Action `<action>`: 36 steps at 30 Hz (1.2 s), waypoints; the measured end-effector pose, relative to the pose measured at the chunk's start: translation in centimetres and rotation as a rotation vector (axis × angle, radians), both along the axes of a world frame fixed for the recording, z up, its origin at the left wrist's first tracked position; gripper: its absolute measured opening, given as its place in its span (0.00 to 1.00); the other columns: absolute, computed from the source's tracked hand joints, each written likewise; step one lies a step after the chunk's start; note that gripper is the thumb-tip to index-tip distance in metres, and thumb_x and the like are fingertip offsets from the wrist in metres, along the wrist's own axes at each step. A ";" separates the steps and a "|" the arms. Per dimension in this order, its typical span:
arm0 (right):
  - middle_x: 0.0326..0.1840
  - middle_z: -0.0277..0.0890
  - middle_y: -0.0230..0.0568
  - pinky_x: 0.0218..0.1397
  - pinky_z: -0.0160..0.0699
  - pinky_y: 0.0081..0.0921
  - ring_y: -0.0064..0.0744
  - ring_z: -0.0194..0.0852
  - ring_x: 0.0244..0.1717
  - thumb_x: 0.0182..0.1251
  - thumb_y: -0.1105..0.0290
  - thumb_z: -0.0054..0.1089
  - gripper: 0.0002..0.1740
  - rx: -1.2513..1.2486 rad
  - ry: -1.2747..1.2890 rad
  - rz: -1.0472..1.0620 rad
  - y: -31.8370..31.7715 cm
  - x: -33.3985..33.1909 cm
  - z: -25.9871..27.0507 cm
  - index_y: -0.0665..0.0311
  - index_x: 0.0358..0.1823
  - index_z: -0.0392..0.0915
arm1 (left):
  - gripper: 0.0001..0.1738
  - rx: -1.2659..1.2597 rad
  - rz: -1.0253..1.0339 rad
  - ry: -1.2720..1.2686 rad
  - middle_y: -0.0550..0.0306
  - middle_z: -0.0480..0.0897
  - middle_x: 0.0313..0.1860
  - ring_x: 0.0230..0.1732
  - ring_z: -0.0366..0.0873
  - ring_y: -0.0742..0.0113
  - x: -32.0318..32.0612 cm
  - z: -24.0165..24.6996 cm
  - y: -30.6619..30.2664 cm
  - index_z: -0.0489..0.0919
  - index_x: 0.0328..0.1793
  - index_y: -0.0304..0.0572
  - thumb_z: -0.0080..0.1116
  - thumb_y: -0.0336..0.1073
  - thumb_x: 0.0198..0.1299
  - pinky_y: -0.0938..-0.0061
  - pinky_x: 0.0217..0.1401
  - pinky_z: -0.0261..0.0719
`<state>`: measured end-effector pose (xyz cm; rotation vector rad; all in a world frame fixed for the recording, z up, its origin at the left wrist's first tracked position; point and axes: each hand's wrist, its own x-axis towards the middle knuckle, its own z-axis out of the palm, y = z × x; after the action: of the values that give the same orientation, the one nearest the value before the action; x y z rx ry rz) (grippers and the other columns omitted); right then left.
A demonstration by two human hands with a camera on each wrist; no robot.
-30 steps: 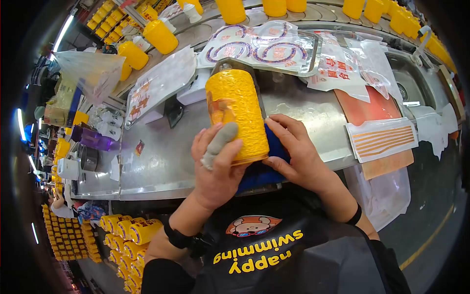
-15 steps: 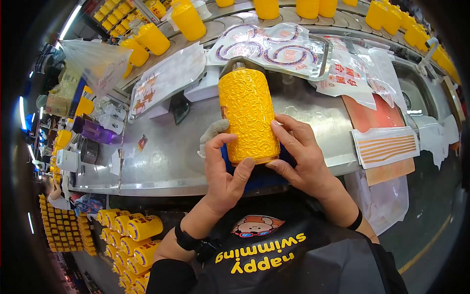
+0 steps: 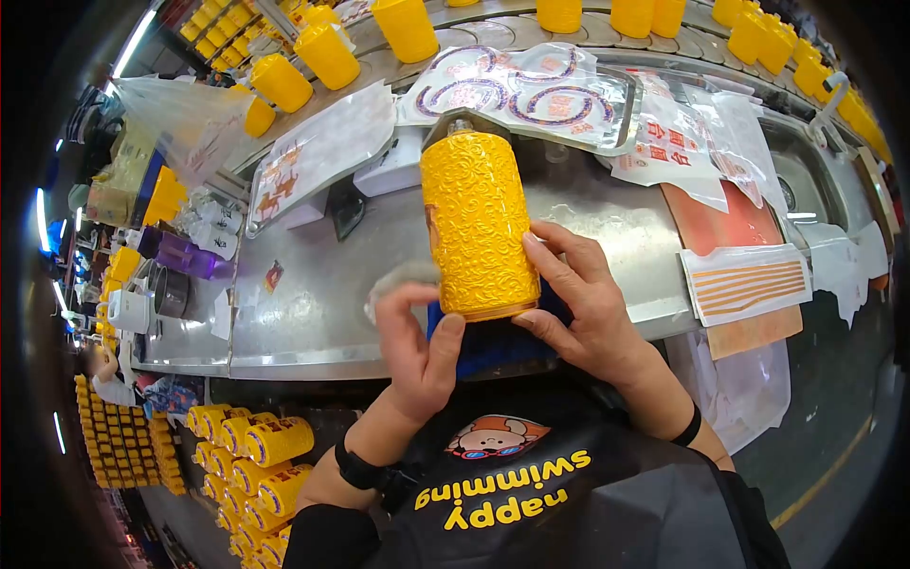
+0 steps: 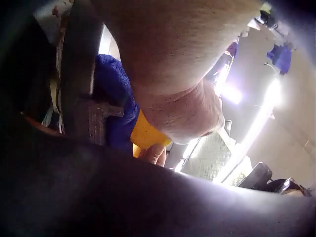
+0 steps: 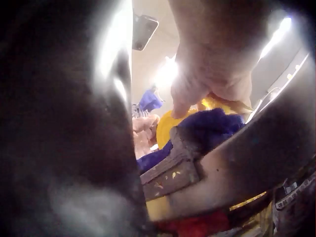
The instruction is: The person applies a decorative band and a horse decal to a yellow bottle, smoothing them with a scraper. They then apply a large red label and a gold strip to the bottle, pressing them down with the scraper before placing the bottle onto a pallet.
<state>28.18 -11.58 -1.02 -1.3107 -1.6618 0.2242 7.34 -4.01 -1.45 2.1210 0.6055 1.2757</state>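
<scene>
A yellow embossed container (image 3: 479, 223) lies on blue cloth (image 3: 474, 356) at the steel table's front edge, its narrow neck away from the body. My right hand (image 3: 592, 313) grips its lower right side, the fingers along the wall and the thumb at the base rim. My left hand (image 3: 414, 351) is at its lower left with fingers loosely bent, a blurred grey cover (image 3: 403, 282) on some of them and the thumb tip by the base. In the right wrist view the container (image 5: 168, 129) shows partly behind my right hand (image 5: 212, 74).
Trays bearing printed sheets (image 3: 322, 156) stand behind. Striped strips on a white sheet (image 3: 746, 282) lie at the right, near a sink (image 3: 806, 180). Yellow containers (image 3: 405, 28) line the conveyor at the back; more are stacked (image 3: 275, 441) at lower left.
My left hand has come away from the container's side, moving left and down. The container has turned, hiding most of the picture on its left side. Containers on the conveyor have shifted right.
</scene>
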 end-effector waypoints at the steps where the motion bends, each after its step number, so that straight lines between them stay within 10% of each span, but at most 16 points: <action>1: 0.70 0.64 0.57 0.67 0.70 0.41 0.56 0.65 0.65 0.56 0.68 0.74 0.38 -0.004 0.000 0.001 0.0 0.0 0.0 0.68 0.68 0.69 | 0.18 0.194 0.024 0.102 0.46 0.70 0.56 0.55 0.68 0.53 -0.7 0.4 0.1 0.72 0.57 0.43 0.62 0.35 0.63 0.59 0.64 0.65; 10: 0.69 0.63 0.57 0.68 0.68 0.42 0.57 0.64 0.65 0.55 0.69 0.73 0.39 -0.015 -0.011 -0.003 0.0 0.0 0.0 0.68 0.69 0.68 | 0.18 0.657 -0.082 0.306 0.56 0.72 0.48 0.49 0.69 0.57 1.8 2.1 0.1 0.83 0.44 0.58 0.69 0.30 0.44 0.63 0.48 0.70; 15: 0.70 0.62 0.58 0.69 0.67 0.43 0.57 0.63 0.67 0.54 0.72 0.73 0.40 -0.018 -0.025 0.011 0.0 0.3 0.1 0.67 0.70 0.67 | 0.11 0.420 0.001 0.181 0.54 0.84 0.43 0.44 0.70 0.58 -0.9 1.7 -0.2 0.80 0.44 0.50 0.63 0.25 0.57 0.65 0.48 0.71; 18: 0.69 0.65 0.58 0.66 0.71 0.41 0.56 0.68 0.64 0.54 0.76 0.72 0.37 -0.029 0.017 -0.050 -0.6 0.6 0.5 0.68 0.68 0.68 | 0.21 0.380 0.060 0.182 0.55 0.74 0.45 0.44 0.70 0.57 -2.3 0.4 -0.3 0.83 0.44 0.53 0.66 0.23 0.43 0.62 0.45 0.71; 22: 0.59 0.75 0.55 0.54 0.80 0.36 0.52 0.79 0.52 0.55 0.81 0.67 0.28 -0.003 0.190 -0.003 -2.0 1.8 2.5 0.68 0.59 0.73 | 0.18 0.420 -0.010 0.176 0.54 0.76 0.44 0.46 0.71 0.56 -1.1 1.4 -0.5 0.83 0.45 0.54 0.68 0.24 0.47 0.64 0.47 0.72; 26: 0.36 0.75 0.36 0.40 0.74 0.33 0.40 0.74 0.36 0.50 0.80 0.65 0.14 0.235 -0.274 0.083 -0.9 -0.7 5.7 0.60 0.40 0.78 | 0.20 0.436 -0.020 0.173 0.54 0.79 0.47 0.48 0.71 0.54 -0.9 1.2 0.0 0.82 0.48 0.51 0.68 0.25 0.48 0.62 0.52 0.72; 36: 0.39 0.77 0.36 0.39 0.71 0.34 0.39 0.71 0.36 0.46 0.76 0.71 0.16 0.204 -0.361 0.174 -0.6 -0.7 5.4 0.61 0.40 0.82 | 0.39 0.501 0.132 0.455 0.45 0.75 0.67 0.72 0.66 0.44 2.3 3.4 1.2 0.71 0.71 0.46 0.70 0.35 0.49 0.45 0.77 0.53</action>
<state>27.52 -12.15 4.34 -1.0980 -2.0469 -0.0861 9.69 -2.86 1.93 2.8714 0.6699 1.0942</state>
